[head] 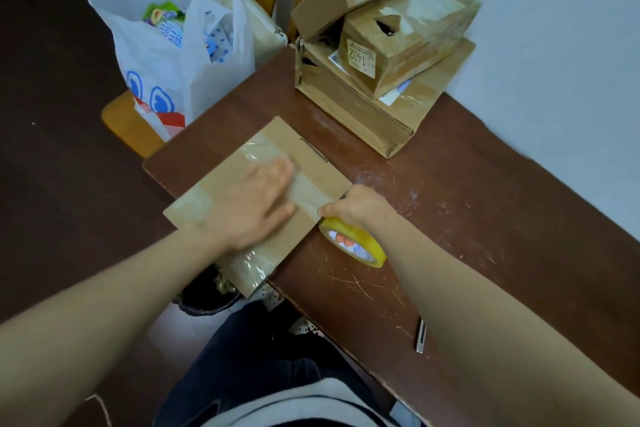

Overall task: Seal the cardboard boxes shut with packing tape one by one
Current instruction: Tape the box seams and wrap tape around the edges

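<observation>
A flat cardboard box [221, 163] lies on the brown table, its near corner hanging over the table's front edge. Strips of clear tape cross its top. My left hand [252, 204] lies flat on the box with fingers spread, pressing on a tape strip. My right hand [360, 206] is at the box's right edge, holding a yellow roll of packing tape [353, 246]; a strip of tape runs from the roll onto the box top.
A stack of worn cardboard boxes [384, 55] stands at the table's far side by the white wall. A white plastic bag [162, 45] sits on a wooden chair to the left. A small metal cutter [420, 334] lies near the table's front edge [346, 333].
</observation>
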### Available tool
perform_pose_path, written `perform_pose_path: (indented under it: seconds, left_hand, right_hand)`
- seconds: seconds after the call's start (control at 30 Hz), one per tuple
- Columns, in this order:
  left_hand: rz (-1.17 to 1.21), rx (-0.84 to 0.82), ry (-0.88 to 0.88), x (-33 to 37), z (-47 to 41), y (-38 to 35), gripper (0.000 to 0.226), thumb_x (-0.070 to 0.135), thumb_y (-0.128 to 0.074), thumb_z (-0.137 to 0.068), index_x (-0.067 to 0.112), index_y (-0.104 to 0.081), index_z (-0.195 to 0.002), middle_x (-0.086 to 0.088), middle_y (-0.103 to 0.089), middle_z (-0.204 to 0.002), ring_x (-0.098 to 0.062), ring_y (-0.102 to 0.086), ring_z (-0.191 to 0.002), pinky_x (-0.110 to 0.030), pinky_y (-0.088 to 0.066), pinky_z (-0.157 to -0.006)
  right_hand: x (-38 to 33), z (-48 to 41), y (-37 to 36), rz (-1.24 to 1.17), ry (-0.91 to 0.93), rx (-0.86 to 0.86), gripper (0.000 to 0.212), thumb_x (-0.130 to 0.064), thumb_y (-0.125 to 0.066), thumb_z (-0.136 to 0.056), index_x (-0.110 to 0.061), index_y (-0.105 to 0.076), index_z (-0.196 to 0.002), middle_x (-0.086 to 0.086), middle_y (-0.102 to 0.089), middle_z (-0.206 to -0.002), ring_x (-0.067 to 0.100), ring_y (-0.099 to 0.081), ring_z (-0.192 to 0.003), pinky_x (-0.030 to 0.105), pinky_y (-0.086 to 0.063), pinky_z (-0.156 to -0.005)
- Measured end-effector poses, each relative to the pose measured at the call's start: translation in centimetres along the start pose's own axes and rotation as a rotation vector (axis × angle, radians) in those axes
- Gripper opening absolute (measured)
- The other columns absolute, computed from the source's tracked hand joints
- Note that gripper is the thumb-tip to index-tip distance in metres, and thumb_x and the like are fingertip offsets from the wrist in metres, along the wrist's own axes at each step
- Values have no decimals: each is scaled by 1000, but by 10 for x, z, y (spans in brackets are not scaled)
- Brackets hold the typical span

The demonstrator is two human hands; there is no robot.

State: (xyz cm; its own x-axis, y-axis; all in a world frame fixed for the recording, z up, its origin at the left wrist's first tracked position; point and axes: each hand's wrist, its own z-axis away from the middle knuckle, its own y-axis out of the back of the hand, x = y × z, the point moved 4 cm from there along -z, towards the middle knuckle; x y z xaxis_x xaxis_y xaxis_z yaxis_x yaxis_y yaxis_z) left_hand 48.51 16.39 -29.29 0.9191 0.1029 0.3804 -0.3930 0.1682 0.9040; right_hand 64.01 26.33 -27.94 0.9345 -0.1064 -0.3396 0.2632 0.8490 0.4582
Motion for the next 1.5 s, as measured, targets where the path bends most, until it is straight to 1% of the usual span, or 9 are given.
perform_pose_path:
  seconds: [0.13,0.43,0.6,0.7,0.83,0.93,1.27,1.4,1.5]
  left_hand:
    - [-3,-17,251,-5,-21,2,72,50,-20,-100,8,8,-151,-13,18,-158,-19,20,-145,-28,19,-113]
    - [-219,-179,-40,30,4,-27,120,81,-37,-75,6,33,-138,-13,40,-146,-25,37,-136,-35,22,-114]
    - [-272,-110,10,55,5,-45,93,22,-43,-90,0,37,-133,-20,44,-140,-33,36,-134,-39,21,-114]
    - [-297,-57,0,55,10,-49,88,25,-37,-94,0,38,-132,-18,47,-137,-30,42,-129,-38,26,-110]
    - [-230,-51,144,53,15,-50,101,35,-49,-89,24,39,-138,-10,46,-143,-29,38,-135,-57,25,-104]
    - [-145,-89,298,40,17,-45,113,48,-61,-79,44,36,-137,-22,47,-141,-40,39,-134,-62,26,-99]
    - [122,-314,224,48,31,13,104,51,-56,-85,25,22,-148,-17,19,-157,-29,14,-146,-41,-1,-118]
    - [795,-480,210,43,31,64,88,31,-76,-77,22,-28,-150,-4,-46,-145,-14,-47,-128,-33,-37,-109]
    - [822,-297,180,35,26,89,55,6,-65,-88,20,-47,-138,2,-64,-121,-9,-60,-108,-21,-46,-92]
  right_hand:
    - [2,-2,-3,18,22,33,26,-36,-64,-83,-12,-62,-92,3,-67,-52,17,-63,-43,30,-55,-66]
    - [3,-9,-1,39,12,105,30,-35,-69,-78,-16,-53,-61,-9,-50,-32,4,-51,-28,10,-30,-30]
    - [4,-12,-2,124,-4,161,33,-45,-66,-73,-18,-54,-57,-14,-47,-29,0,-44,-23,22,-31,-46]
    - [1,-10,-1,157,1,162,28,-42,-63,-73,-18,-57,-60,-15,-48,-30,-3,-46,-25,22,-33,-48]
    - [3,-5,2,137,84,54,42,-50,-63,-77,-11,-57,-63,2,-62,-58,15,-63,-60,32,-54,-66]
    - [20,10,2,-69,83,-101,45,-51,-63,-80,-7,-62,-73,4,-68,-57,11,-63,-51,20,-51,-52]
    - [3,91,41,-338,301,-72,28,-30,-67,-76,-2,-64,-69,12,-63,-59,20,-58,-50,27,-49,-55]
    - [-46,128,71,-469,530,-174,19,-23,-67,-77,-7,-67,-66,6,-64,-59,13,-60,-49,19,-46,-48]
    - [-88,120,73,-532,577,-124,26,-18,-63,-88,-1,-67,-69,10,-67,-59,16,-63,-50,20,-50,-48]
